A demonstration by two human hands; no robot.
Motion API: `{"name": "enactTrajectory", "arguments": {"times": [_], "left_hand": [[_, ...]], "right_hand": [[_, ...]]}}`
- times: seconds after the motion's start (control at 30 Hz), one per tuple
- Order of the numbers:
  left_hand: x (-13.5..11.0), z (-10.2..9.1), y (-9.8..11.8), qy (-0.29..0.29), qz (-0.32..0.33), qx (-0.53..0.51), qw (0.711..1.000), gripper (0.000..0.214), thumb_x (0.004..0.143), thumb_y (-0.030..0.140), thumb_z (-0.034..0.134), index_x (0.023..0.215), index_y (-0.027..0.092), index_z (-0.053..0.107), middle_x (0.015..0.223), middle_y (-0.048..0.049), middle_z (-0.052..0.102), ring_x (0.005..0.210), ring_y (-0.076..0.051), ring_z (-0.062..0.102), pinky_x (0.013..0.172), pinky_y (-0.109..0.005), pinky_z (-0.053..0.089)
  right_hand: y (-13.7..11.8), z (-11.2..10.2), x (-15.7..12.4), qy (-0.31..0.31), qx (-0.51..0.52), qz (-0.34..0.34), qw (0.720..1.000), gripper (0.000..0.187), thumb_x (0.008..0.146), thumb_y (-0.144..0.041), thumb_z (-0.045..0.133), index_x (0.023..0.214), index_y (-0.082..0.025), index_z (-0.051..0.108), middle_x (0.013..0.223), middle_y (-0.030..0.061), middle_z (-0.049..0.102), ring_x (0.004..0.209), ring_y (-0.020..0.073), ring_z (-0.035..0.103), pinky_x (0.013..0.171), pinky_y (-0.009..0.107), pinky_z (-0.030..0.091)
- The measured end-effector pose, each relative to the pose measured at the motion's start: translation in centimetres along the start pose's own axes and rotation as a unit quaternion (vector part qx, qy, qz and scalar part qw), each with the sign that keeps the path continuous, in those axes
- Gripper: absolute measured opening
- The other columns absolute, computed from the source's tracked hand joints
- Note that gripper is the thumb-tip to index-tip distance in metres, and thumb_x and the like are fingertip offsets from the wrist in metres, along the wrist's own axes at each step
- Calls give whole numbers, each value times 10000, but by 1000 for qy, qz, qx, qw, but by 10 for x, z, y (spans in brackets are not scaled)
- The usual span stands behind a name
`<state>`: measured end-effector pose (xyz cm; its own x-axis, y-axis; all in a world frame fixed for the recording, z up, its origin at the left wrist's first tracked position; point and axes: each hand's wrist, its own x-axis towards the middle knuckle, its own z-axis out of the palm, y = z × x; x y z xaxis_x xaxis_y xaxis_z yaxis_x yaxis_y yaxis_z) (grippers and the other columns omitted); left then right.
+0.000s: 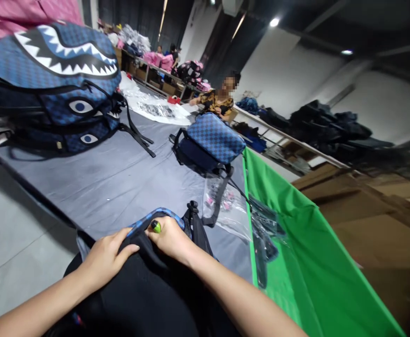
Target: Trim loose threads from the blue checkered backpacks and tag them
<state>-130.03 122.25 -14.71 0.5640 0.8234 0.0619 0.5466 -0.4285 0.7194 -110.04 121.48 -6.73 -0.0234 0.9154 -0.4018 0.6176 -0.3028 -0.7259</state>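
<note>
A backpack (127, 290), black on the side facing me with a blue checked edge, lies close in front of my body. My left hand (111, 255) pinches its upper edge, thumb on the black side and fingers over the rim. Just to the right, my right hand (169, 238) is closed around a small green-and-black tool (156, 226). Only one rounded end of that tool shows, so its kind is unclear. Black straps (198, 229) of the backpack stick up beside my right hand.
Shark-face backpacks (68, 89) are stacked at the left of the grey-covered table (120, 182). Further off are a blue checked backpack (215, 140) and a person (219, 100). A plastic bag (231, 206) lies near a green cloth bin (296, 220); cardboard boxes (376, 220) stand right.
</note>
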Motion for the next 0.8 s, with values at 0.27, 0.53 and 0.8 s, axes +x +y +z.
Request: {"name": "enactTrajectory", "arguments": {"times": [0.27,0.53,0.8], "left_hand": [[1,-5,9,5,3,34,999,395,991,509,405,1185,216,587,1083,-70,752,994,-273,724,815,-371,561],[-4,-8,11,-23,2,50,998,459,999,539,350,1260,203,522,1176,-88,719,1044,-280,707,839,-389,550],[-8,-11,8,-14,42,83,996,471,1004,525,304,1214,173,535,1043,-117,741,936,-292,724,744,-369,547]], "right_hand": [[-9,7,0,39,-67,-9,997,203,774,-139,623,608,-172,512,569,-66,452,543,76,411,516,214,283],[-4,3,-10,-13,6,-29,999,102,794,-110,609,709,-161,586,598,-58,504,539,79,445,505,198,301],[-16,21,-28,49,-129,-98,986,200,766,-98,583,628,-177,463,578,-50,438,556,84,379,544,232,239]]}}
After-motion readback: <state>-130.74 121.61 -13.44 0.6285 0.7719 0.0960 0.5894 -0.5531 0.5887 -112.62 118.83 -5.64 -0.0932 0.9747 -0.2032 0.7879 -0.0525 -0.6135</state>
